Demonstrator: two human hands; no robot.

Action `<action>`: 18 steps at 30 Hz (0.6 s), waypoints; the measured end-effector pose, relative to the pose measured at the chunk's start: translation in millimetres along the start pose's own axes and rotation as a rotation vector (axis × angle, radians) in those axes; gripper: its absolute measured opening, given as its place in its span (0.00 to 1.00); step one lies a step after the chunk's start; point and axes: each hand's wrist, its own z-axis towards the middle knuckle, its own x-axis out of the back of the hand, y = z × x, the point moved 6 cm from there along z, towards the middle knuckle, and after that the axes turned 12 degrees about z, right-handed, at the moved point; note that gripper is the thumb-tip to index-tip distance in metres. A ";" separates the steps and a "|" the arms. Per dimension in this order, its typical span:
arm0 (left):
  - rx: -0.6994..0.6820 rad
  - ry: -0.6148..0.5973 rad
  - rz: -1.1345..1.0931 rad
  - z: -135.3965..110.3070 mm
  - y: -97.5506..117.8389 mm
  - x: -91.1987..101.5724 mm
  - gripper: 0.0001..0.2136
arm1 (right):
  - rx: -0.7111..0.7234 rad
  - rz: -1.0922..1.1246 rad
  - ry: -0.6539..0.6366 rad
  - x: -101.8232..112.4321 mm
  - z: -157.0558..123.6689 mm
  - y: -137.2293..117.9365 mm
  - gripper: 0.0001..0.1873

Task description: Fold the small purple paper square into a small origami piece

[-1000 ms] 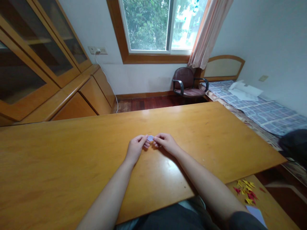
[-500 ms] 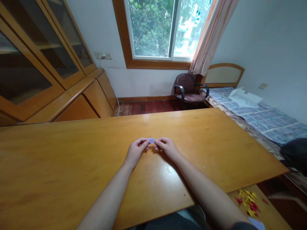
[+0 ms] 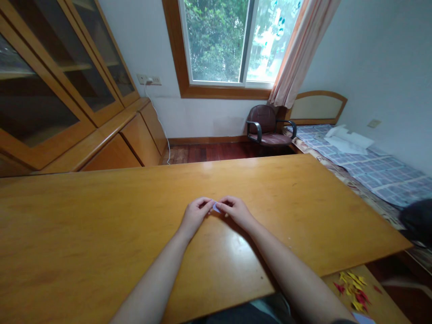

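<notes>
A small folded piece of purple paper [image 3: 216, 207] is held between my two hands, just above the wooden table [image 3: 101, 225]. My left hand [image 3: 197, 213] pinches its left side between thumb and fingers. On the other side, my right hand [image 3: 235, 210] pinches it with thumb and forefinger. The fingertips nearly meet and hide much of the paper, so its folds are hard to make out.
At the lower right, a lower wooden surface [image 3: 383, 299] bears several yellow and red folded paper pieces [image 3: 354, 288] and a pale purple sheet [image 3: 362, 318]. Beyond the table stand a chair [image 3: 266, 126], a bed [image 3: 378, 166] and a glass-fronted cabinet [image 3: 111, 112].
The purple paper has turned between my fingers, from lying crosswise to pointing down toward the right. My fingertips have drawn closer together. The view has shifted slightly.
</notes>
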 end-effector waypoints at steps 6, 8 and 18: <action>-0.008 -0.008 0.005 -0.3 1.6 -1.0 0.14 | 0.002 0.022 0.020 1.1 -0.4 -4.2 0.15; 0.002 -0.018 -0.022 -0.6 3.3 -1.9 0.14 | 0.015 0.037 0.038 2.5 -0.4 -5.0 0.14; 0.011 -0.012 -0.063 0.7 2.5 -6.2 0.13 | -0.020 0.127 0.028 5.8 0.4 1.0 0.18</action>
